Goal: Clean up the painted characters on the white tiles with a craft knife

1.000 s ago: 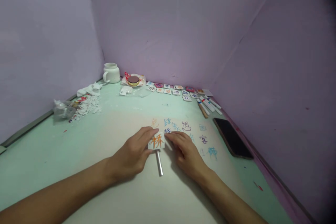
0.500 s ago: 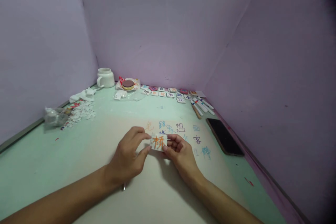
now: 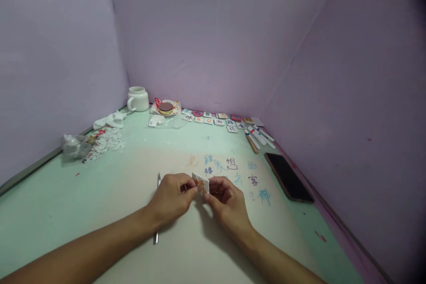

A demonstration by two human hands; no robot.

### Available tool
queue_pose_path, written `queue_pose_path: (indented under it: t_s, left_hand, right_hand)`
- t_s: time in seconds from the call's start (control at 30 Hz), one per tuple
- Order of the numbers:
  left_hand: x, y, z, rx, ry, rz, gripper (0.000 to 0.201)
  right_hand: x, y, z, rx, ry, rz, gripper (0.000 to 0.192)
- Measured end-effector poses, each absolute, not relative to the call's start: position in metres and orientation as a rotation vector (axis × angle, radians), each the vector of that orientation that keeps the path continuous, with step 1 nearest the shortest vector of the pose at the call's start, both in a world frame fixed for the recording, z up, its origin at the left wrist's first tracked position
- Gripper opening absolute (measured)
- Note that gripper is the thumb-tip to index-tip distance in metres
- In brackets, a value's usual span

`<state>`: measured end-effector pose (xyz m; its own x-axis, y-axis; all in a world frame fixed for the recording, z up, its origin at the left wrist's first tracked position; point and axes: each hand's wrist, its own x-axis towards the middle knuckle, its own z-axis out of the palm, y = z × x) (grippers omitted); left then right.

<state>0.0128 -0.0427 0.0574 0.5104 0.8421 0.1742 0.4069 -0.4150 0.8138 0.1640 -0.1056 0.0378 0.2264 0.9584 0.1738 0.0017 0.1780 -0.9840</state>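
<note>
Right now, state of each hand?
Left hand: closed, pinching the card, a metal tool under the palm.
Right hand: closed, pinching the same card.

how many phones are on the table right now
1. The phone lies flat and face up on the table, near its right edge by the purple wall, to the right of the right hand. No other shows.
</note>
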Motion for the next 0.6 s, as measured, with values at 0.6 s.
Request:
queue_pose_path:
  t_s: [0.6]
  left_hand:
    - [0.013,-0.041,0.063,1.828,1.012,0.861,0.016]
  right_hand:
    - [0.166,-0.101,0.041,-1.201,-0.832,1.077,0.032]
